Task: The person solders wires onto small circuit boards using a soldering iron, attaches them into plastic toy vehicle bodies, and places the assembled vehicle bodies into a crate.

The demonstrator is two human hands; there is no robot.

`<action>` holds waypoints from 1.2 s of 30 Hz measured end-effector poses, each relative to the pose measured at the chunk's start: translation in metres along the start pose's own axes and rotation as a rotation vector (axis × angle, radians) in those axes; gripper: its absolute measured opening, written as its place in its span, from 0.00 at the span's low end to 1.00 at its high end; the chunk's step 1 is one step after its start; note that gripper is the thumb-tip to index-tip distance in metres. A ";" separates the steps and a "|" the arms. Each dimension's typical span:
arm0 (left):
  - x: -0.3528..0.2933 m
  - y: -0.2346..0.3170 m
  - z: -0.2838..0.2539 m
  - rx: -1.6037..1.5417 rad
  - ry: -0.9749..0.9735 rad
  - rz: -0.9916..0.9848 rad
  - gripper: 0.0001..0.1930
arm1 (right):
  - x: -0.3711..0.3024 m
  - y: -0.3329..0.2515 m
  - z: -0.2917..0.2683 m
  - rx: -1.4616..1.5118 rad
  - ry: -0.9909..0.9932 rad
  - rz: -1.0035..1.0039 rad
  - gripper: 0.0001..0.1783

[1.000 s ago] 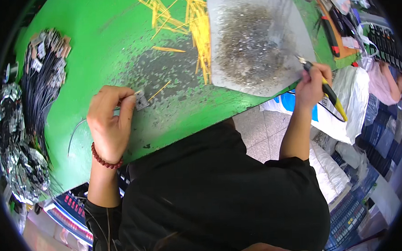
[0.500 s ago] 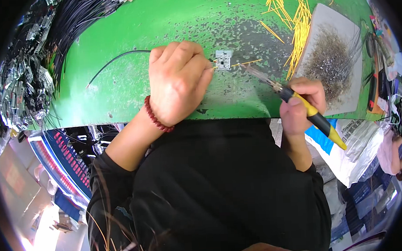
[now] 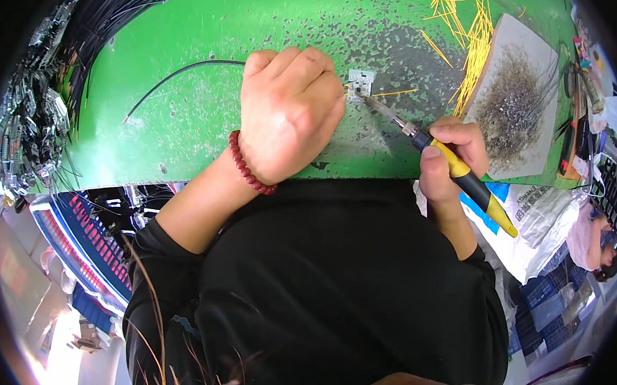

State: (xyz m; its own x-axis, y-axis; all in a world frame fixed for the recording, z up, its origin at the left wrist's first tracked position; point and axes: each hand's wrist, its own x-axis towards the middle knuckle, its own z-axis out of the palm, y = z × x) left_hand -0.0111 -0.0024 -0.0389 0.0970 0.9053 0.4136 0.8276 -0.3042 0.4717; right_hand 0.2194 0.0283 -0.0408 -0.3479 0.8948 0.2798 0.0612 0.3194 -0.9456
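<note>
Left hand [image 3: 288,114] is curled up, fingertips pinching a small grey square part [image 3: 361,81] down on the green surface [image 3: 202,121]. Right hand [image 3: 451,155] is wrapped round a yellow-and-black soldering iron [image 3: 459,169], its tip touching the part. Yellow wires [image 3: 470,34] lie nearby.

Left hand [image 3: 288,114] curled palm-down; right hand [image 3: 451,159] fisted.

Person in a black long-sleeved top, seen from above.
The sleeves are pushed up toward the elbows, leaving both forearms bare. A bracelet of round dark-red beads [image 3: 249,169] circles the wrist of the left hand [image 3: 290,114]. The right hand [image 3: 452,160] wears nothing.
</note>
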 end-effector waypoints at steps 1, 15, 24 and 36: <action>0.000 0.000 0.000 0.003 0.001 0.002 0.07 | 0.001 -0.001 0.000 -0.012 -0.021 -0.006 0.14; -0.004 0.001 -0.002 0.014 -0.009 -0.006 0.07 | -0.009 0.003 -0.004 0.097 0.045 -0.055 0.17; 0.019 0.018 -0.007 -0.007 -0.019 0.017 0.08 | -0.001 0.011 -0.045 -0.027 0.313 -0.170 0.15; 0.044 0.052 0.024 0.158 -0.270 0.073 0.07 | -0.006 0.000 -0.056 -0.060 0.302 -0.089 0.11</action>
State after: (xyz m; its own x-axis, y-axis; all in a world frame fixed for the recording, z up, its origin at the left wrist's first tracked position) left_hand 0.0500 0.0288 -0.0148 0.2848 0.9353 0.2102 0.8868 -0.3403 0.3128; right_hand 0.2734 0.0405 -0.0337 -0.0613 0.9118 0.4060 0.1017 0.4104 -0.9062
